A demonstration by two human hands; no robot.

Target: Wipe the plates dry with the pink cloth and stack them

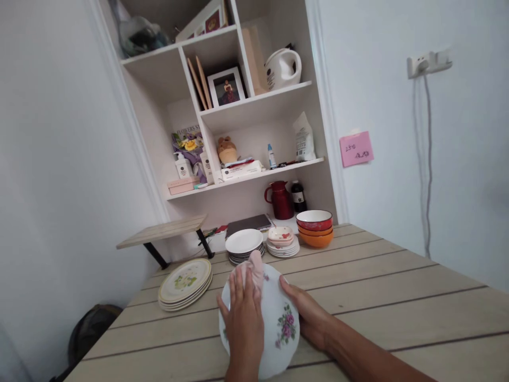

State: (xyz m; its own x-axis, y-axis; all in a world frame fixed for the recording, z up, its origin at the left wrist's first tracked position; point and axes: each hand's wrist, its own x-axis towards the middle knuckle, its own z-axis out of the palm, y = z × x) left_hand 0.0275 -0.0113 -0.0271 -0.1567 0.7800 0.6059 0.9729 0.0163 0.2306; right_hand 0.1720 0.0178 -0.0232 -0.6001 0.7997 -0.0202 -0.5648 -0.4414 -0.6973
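Observation:
A white plate point(274, 334) with purple flowers and green leaves is tilted up toward me, above the near part of the table. My right hand point(312, 313) grips its right rim, the thumb on the front and the other fingers hidden behind. My left hand point(244, 313) lies over the left half of the plate, pressing a pink cloth point(256, 270) against its face. Part of the cloth sticks out above the fingers; the rest is hidden beneath them.
Behind the plate stand a stack of yellow-rimmed plates point(185, 281), white plates point(244, 241), small dishes point(281, 239) and red and orange bowls point(315, 233). A raised wooden stand point(163, 232) is at the left. A red jug point(281, 200) stands beneath the shelves point(258, 106).

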